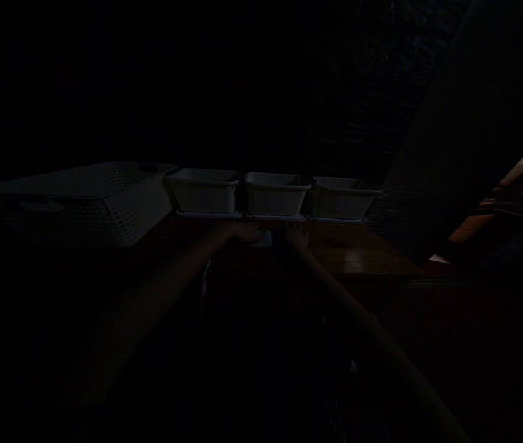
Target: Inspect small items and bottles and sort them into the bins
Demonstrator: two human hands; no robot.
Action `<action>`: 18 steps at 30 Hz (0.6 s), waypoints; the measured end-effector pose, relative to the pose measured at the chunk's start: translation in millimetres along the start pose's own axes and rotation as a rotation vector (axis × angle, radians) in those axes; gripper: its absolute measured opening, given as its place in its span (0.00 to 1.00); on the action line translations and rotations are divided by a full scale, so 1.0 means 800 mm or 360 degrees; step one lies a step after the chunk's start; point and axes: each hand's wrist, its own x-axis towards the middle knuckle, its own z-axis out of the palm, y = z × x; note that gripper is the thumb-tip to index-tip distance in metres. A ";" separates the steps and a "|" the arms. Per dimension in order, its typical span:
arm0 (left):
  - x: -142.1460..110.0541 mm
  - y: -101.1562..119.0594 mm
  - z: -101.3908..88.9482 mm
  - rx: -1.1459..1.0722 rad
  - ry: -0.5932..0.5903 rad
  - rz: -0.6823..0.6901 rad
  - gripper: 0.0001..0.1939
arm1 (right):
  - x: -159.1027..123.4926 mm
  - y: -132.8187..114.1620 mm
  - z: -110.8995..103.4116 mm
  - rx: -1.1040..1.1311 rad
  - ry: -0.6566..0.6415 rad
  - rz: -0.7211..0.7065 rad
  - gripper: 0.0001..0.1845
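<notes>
The scene is very dark. My left hand [245, 232] lies low over the wooden table, its fingers stretched to the right and reaching a small pale patterned piece [263, 239], perhaps cloth. Just right of that piece, my right hand [296, 237] rests on the table with fingers apart and slightly bent. Something dark between the hands is too dim to make out. I cannot see either hand gripping anything.
Three pale plastic bins [206, 192], [277, 195], [343, 199] stand in a row behind my hands. A large perforated basket [123, 206] is at the left. The wooden table [354, 252] extends right. A thin cord [204, 286] hangs near my left forearm.
</notes>
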 end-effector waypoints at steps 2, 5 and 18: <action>0.011 0.016 0.002 0.0020 0.0174 -0.0185 0.22 | -0.001 0.000 0.000 0.0003 0.0006 -0.0007 0.20; 0.030 0.046 0.021 0.0062 0.0299 -0.0282 0.23 | -0.001 0.001 0.003 -0.0008 0.0038 -0.0006 0.20; 0.039 0.030 0.069 0.0159 0.0223 -0.0236 0.22 | 0.002 0.003 0.002 0.0005 -0.0060 0.0040 0.21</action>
